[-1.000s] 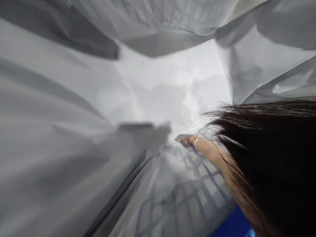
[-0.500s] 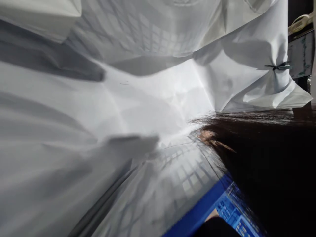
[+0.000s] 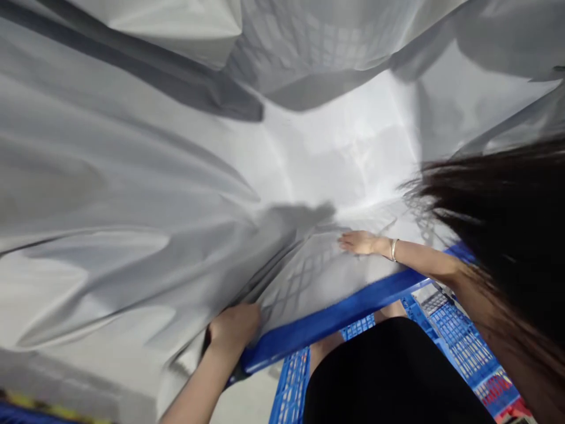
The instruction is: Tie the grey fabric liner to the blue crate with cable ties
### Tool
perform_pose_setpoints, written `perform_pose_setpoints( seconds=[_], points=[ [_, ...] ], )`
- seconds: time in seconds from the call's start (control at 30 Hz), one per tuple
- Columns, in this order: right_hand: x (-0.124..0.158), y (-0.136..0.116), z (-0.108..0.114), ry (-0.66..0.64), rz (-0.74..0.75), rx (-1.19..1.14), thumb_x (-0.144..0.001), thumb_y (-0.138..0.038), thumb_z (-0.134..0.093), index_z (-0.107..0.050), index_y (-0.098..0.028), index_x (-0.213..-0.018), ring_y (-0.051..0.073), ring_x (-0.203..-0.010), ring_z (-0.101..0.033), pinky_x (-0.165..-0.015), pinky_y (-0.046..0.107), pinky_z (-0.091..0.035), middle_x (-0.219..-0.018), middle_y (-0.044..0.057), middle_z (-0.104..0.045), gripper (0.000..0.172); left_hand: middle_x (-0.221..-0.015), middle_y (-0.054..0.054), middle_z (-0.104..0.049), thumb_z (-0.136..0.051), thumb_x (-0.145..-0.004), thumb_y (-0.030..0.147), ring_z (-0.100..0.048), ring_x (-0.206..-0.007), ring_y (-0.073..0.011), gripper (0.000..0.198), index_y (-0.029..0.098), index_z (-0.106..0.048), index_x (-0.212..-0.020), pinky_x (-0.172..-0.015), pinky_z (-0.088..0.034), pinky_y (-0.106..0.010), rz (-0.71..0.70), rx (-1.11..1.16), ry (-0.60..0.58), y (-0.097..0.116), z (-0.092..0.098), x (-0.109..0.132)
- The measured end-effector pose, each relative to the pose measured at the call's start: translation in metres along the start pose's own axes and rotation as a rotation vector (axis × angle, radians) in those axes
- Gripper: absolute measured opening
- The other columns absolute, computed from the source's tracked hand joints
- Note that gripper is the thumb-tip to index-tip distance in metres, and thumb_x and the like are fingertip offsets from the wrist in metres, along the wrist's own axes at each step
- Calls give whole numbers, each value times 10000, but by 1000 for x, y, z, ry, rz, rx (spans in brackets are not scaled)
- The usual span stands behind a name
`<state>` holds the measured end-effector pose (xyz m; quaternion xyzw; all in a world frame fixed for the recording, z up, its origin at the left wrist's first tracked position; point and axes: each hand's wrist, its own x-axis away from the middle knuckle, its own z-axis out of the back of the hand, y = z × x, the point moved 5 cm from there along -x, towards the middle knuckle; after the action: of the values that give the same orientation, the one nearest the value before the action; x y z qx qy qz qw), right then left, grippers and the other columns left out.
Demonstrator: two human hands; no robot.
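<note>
A large light-grey sheet liner [image 3: 335,147] fills most of the view, creased and sagging into a deep hollow. My left hand [image 3: 236,324] is closed over the gathered liner edge, at the near left end of a blue rim [image 3: 344,309]. Its fingertips are hidden in the folds. My right hand [image 3: 358,242], with a bracelet [image 3: 394,249] at the wrist, lies flat on the inner side of the liner beyond the rim. Its fingers are stretched out and hold nothing.
Below the rim are blue lattice plastic panels [image 3: 459,335] with some red bits near the lower right. Long dark hair [image 3: 507,206] covers the right side. A yellow-and-black strip [image 3: 48,407] shows at lower left.
The view has shifted, and the liner's hollow now sits further right and slightly higher. Both hands have come into clear view, one on the near edge, one on the liner wall.
</note>
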<state>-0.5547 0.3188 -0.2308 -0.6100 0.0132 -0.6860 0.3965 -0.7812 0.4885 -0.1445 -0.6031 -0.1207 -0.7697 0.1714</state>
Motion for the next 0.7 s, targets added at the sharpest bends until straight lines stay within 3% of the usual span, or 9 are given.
perform_pose_setpoints(
  seconds=[0.1,0.2,0.33,0.43,0.5,0.6,0.7],
  points=[
    [11,-27,-28,-231,143,-73,-919,-326,-558,-576,-208,-1332,171,-1413,-343,-1185,361,-205,-1487,68,-425,429,-1025,-244,-715,-240,-881,37,-674,-1020,-363,515,41,-741,-998,-813,-525,-419,-30,33,9,1,1,7],
    [16,-41,-35,-222,102,-30,-887,-253,-594,-565,-184,-1336,206,-1432,-302,-1189,412,-171,-1485,107,-416,455,-1053,-250,-705,-263,-875,41,-672,-1020,-365,494,46,-729,-1038,-800,-533,-429,-54,69,19,1,1,13],
    [7,-73,-35,-183,164,-24,-900,-146,-512,-487,-85,-1388,185,-1408,-346,-1159,319,-254,-1493,147,-389,492,-1077,-254,-695,-290,-867,57,-671,-1026,-353,472,53,-725,-1051,-805,-532,-426,-49,89,33,1,-3,16],
    [5,-107,-45,-150,253,-88,-953,-233,-444,-390,-134,-1458,143,-1390,-375,-1134,274,-294,-1518,103,-362,518,-1086,-245,-696,-307,-869,79,-672,-1033,-335,458,68,-726,-1054,-811,-530,-403,-51,88,20,0,-6,18],
    [9,-122,-56,-148,237,-97,-949,-330,-477,-432,-206,-1443,168,-1378,-398,-1127,325,-313,-1513,81,-381,511,-1092,-237,-697,-308,-876,92,-673,-1035,-319,454,76,-725,-1054,-817,-526,-383,-66,89,29,-1,-5,22],
    [20,-128,-72,-205,134,-47,-942,-382,-497,-515,-256,-1390,225,-1399,-366,-1153,426,-233,-1498,81,-411,466,-1078,-236,-698,-320,-881,102,-673,-1033,-306,430,70,-720,-1035,-810,-521,-360,-91,97,53,-1,-5,31],
    [26,-127,-81,-261,105,-8,-955,-338,-469,-500,-242,-1409,243,-1436,-289,-1176,451,-141,-1525,83,-368,465,-1093,-225,-689,-277,-907,116,-675,-1014,-300,453,76,-689,-1090,-794,-520,-356,-90,129,156,-2,-7,42]
  ],
)
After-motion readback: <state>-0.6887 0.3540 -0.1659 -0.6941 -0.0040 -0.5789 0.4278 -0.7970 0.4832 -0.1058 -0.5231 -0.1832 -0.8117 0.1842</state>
